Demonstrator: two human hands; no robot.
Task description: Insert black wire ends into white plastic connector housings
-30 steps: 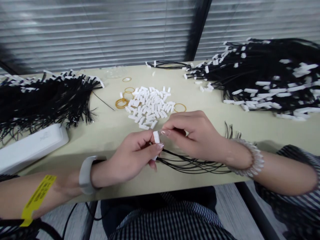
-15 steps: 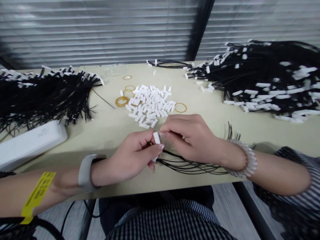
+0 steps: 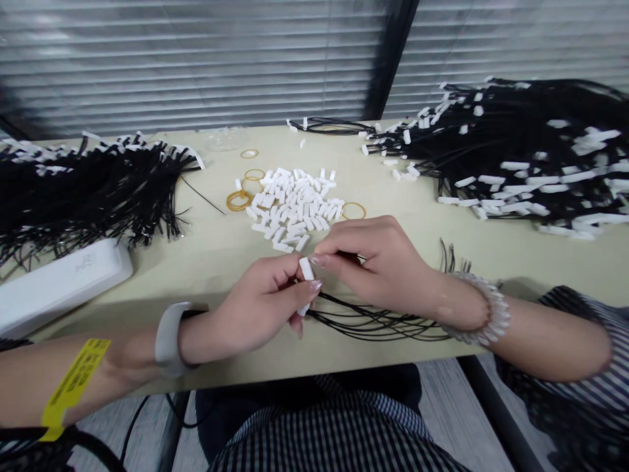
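Between thumb and fingers, my left hand (image 3: 268, 298) pinches a white plastic connector housing (image 3: 305, 270). Several thin black wires (image 3: 378, 324) run from it to the right, passing under my right wrist, with their bare ends beyond it. My right hand (image 3: 378, 262) is closed in a pinch at the upper end of the housing; thumb and index finger seem to grip a black wire that is mostly hidden by the hand. Just past my hands lies a loose pile of white connector housings (image 3: 295, 203).
Yellow rubber bands (image 3: 239, 200) lie around the pile. A heap of black wires (image 3: 88, 190) is at the left, beside a white box-like device (image 3: 63, 282). At the right is a bigger heap of wires with white connectors (image 3: 531, 144). Window blinds (image 3: 196, 65) stand behind the table.
Both hands stay nearly in place at the housing. My right hand has shifted very slightly up and to the left; the view has moved a little.
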